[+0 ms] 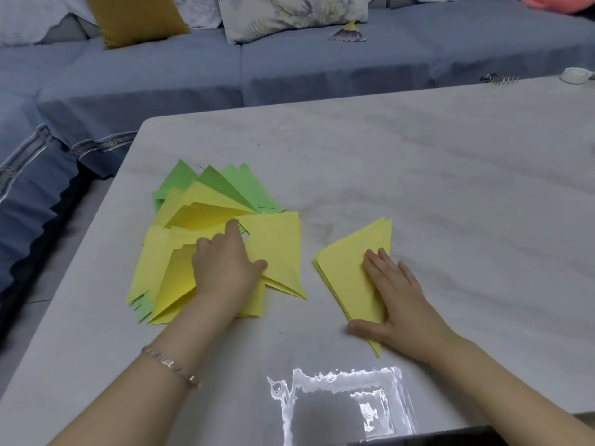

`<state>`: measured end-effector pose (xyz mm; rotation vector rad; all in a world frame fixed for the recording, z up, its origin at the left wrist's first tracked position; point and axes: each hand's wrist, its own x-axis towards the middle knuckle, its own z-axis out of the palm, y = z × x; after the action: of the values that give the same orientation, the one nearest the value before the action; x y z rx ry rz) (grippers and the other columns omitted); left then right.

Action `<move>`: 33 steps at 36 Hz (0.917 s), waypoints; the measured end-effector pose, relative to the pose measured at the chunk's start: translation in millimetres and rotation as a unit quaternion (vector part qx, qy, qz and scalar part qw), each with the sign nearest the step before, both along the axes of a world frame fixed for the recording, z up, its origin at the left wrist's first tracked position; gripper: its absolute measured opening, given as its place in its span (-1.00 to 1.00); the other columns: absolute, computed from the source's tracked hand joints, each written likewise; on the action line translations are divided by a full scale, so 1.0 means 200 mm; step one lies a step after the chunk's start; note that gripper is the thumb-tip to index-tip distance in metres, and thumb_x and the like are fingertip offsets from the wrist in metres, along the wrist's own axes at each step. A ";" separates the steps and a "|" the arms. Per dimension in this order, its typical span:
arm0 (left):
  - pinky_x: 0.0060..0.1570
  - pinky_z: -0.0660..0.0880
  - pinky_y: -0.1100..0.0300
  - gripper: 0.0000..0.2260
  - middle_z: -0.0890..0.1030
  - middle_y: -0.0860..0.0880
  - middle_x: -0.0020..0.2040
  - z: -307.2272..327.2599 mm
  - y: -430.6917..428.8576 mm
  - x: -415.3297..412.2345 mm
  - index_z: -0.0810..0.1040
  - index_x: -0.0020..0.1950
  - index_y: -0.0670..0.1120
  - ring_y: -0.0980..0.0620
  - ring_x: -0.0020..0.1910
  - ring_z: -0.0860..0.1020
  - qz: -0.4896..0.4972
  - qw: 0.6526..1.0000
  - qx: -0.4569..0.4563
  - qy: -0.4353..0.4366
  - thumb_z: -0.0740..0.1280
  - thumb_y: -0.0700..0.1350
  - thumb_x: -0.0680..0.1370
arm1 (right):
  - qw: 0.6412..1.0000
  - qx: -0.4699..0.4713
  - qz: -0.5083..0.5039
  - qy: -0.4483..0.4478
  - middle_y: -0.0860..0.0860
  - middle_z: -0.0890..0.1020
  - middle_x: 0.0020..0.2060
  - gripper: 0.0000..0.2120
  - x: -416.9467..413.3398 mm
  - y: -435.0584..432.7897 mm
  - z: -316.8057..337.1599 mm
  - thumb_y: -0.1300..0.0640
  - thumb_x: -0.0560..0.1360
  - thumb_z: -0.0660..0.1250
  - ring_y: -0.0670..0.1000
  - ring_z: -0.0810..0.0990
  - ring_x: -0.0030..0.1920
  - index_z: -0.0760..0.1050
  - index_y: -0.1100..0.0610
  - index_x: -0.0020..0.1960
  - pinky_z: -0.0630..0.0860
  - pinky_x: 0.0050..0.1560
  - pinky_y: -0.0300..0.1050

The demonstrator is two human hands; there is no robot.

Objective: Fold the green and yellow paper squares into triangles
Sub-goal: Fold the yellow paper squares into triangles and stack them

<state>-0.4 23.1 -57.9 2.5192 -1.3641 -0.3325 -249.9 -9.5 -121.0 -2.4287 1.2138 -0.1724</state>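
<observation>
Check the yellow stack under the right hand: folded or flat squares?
Folded: the yellow stack shows a triangular outline with layered edges, the right hand resting flat on it.

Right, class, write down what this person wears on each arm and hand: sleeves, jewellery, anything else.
No sleeves are in view on either arm. The left hand has a thin bracelet of small pinkish-metal links at its wrist. The right hand shows no bracelet, watch or ring.

Two bare forearms, no sleeves in view. Left wrist wears thin rose-gold chain bracelet (172,365) with small charms. Right wrist bare, no rings visible on hands.
</observation>
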 end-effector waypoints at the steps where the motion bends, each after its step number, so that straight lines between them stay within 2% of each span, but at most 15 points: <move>1: -0.05 0.36 0.09 -0.41 0.53 -0.03 -0.09 0.00 0.01 0.00 0.23 0.42 -0.07 -0.12 0.05 0.45 0.012 0.997 -0.038 0.071 0.39 -0.07 0.46 | 1.000 -0.003 -0.001 -0.016 -0.24 -0.20 0.42 0.12 0.00 0.01 0.01 -0.65 0.15 -0.17 -0.29 -0.36 0.40 -0.10 0.02 0.51 -0.40 0.38 -0.29; 3: -0.22 0.33 0.16 -0.54 0.46 0.05 -0.26 0.02 0.02 -0.01 0.35 0.35 -0.06 0.00 -0.19 0.46 0.024 0.979 -0.117 0.165 0.36 -0.21 0.47 | 0.999 -0.011 -0.005 -0.053 -0.21 -0.10 0.44 0.05 -0.02 0.02 0.02 -0.62 0.22 -0.17 -0.32 -0.32 0.41 -0.02 0.04 0.50 -0.35 0.40 -0.30; 5: -0.28 0.35 0.18 -0.68 0.45 0.10 -0.28 0.07 0.03 -0.04 0.48 0.21 -0.04 0.05 -0.29 0.46 0.020 0.959 -0.192 0.206 0.34 -0.24 0.47 | 0.994 -0.020 -0.015 -0.102 -0.16 0.03 0.45 -0.06 -0.05 0.02 0.05 -0.55 0.32 -0.13 -0.33 -0.22 0.43 0.11 0.06 0.47 -0.24 0.43 -0.31; 7: -0.25 0.41 0.18 -0.77 0.46 0.12 -0.27 0.14 0.03 -0.09 0.52 0.06 0.02 0.07 -0.34 0.47 0.006 0.935 -0.264 0.239 0.34 -0.25 0.47 | 0.987 -0.036 -0.025 -0.153 -0.10 0.15 0.44 -0.21 -0.09 0.02 0.09 -0.47 0.42 -0.07 -0.29 -0.09 0.45 0.22 0.07 0.42 -0.11 0.42 -0.35; 10: -0.24 0.43 0.33 -0.75 0.45 0.16 -0.27 0.25 0.04 -0.19 0.50 -0.03 0.10 0.20 -0.40 0.44 -0.036 0.899 -0.347 0.264 0.34 -0.27 0.48 | 0.976 -0.082 -0.028 -0.200 -0.05 0.23 0.44 -0.37 -0.12 0.01 0.16 -0.35 0.51 -0.03 -0.20 0.05 0.46 0.30 0.06 0.38 -0.01 0.39 -0.40; 12: -0.28 0.41 0.41 -0.72 0.45 0.17 -0.26 0.28 0.02 -0.27 0.49 -0.07 0.12 0.22 -0.40 0.45 -0.068 0.884 -0.366 0.284 0.34 -0.29 0.47 | 0.965 -0.134 -0.029 -0.225 -0.06 0.23 0.43 -0.46 -0.13 0.01 0.20 -0.25 0.56 0.00 -0.18 0.08 0.46 0.31 0.08 0.36 0.03 0.40 -0.37; 14: -0.26 0.41 0.39 -0.69 0.45 0.14 -0.25 0.23 -0.02 -0.36 0.48 -0.09 0.14 0.18 -0.36 0.45 -0.091 0.884 -0.350 0.296 0.34 -0.31 0.46 | 0.953 -0.185 -0.034 -0.236 -0.06 0.23 0.40 -0.52 -0.13 0.00 0.22 -0.15 0.59 0.01 -0.16 0.09 0.47 0.27 0.13 0.35 0.04 0.42 -0.31; 17: -0.15 0.41 0.34 -0.74 0.47 0.03 -0.18 0.07 -0.10 -0.48 0.54 0.03 0.01 0.09 -0.25 0.47 -0.130 0.914 -0.278 0.265 0.31 -0.32 0.48 | 0.952 -0.215 -0.019 -0.215 0.06 0.28 0.39 -0.56 -0.09 -0.01 0.19 -0.10 0.61 0.00 -0.02 0.17 0.45 0.29 0.16 0.33 0.07 0.42 -0.26; 20: -0.03 0.36 0.27 -0.74 0.46 -0.06 -0.03 -0.10 -0.15 -0.52 0.52 0.18 -0.11 0.00 -0.10 0.48 -0.162 0.939 -0.201 0.228 0.23 -0.31 0.53 | 0.975 -0.171 -0.005 -0.139 0.11 0.37 0.36 -0.50 -0.05 -0.02 0.08 -0.15 0.61 -0.06 0.12 0.32 0.36 0.38 0.16 0.30 0.17 0.36 -0.15; 23: 0.00 0.29 0.31 -0.67 0.41 -0.10 0.14 -0.22 -0.16 -0.51 0.43 0.31 -0.09 -0.04 0.04 0.47 -0.166 0.955 -0.129 0.211 0.22 -0.27 0.55 | 0.992 -0.121 0.017 -0.032 0.12 0.48 0.29 -0.39 -0.04 -0.03 -0.03 -0.16 0.61 -0.17 0.15 0.45 0.29 0.48 0.17 0.26 0.41 0.25 0.04; 25: 0.11 0.28 0.31 -0.67 0.37 -0.11 0.21 -0.28 -0.15 -0.48 0.46 0.30 -0.10 -0.06 0.17 0.44 -0.189 0.961 -0.109 0.171 0.27 -0.25 0.53 | 0.993 -0.108 0.028 0.025 0.09 0.54 0.24 -0.37 -0.03 -0.04 -0.06 -0.15 0.61 -0.22 0.13 0.50 0.25 0.52 0.15 0.22 0.46 0.17 0.14; 27: 0.15 0.36 0.13 -0.75 0.42 -0.15 0.23 -0.33 -0.14 -0.46 0.59 0.10 -0.10 -0.12 0.21 0.41 -0.222 0.962 -0.136 0.077 0.38 -0.27 0.44 | 0.994 -0.098 0.020 0.035 0.08 0.53 0.25 -0.38 -0.02 -0.05 -0.07 -0.14 0.61 -0.21 0.10 0.50 0.26 0.52 0.15 0.22 0.37 0.22 0.10; 29: 0.03 0.38 0.14 -0.87 0.58 -0.11 0.12 -0.36 -0.12 -0.44 0.65 -0.18 -0.06 -0.07 0.12 0.50 -0.262 0.953 -0.151 -0.007 0.42 -0.22 0.30 | 0.996 -0.080 -0.012 0.029 0.06 0.40 0.37 -0.36 0.00 -0.06 -0.07 -0.17 0.55 -0.20 0.06 0.38 0.37 0.42 0.15 0.33 0.17 0.35 -0.03; 31: -0.04 0.29 0.20 -0.89 0.65 -0.01 0.00 -0.38 -0.10 -0.42 0.64 -0.22 -0.01 0.03 0.01 0.60 -0.314 0.940 -0.127 -0.047 0.34 -0.14 0.32 | 0.996 -0.057 -0.045 0.043 0.01 0.14 0.48 -0.22 0.01 -0.08 -0.07 -0.22 0.41 -0.33 -0.03 0.11 0.48 0.18 0.14 0.47 -0.08 0.42 -0.16; 33: -0.03 0.31 0.22 -0.76 0.65 0.03 0.02 -0.39 -0.07 -0.41 0.65 -0.13 0.00 0.08 -0.02 0.63 -0.334 0.938 -0.084 -0.047 0.18 -0.05 0.43 | 0.994 -0.044 -0.064 0.075 0.00 0.01 0.51 -0.15 0.01 -0.13 -0.07 -0.22 0.33 -0.43 -0.06 -0.03 0.50 0.03 0.12 0.51 -0.15 0.43 -0.17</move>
<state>-82.0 8.2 -135.6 1.8860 -2.1591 -0.2026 -246.9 -35.7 -134.9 -2.4780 1.4586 -0.0833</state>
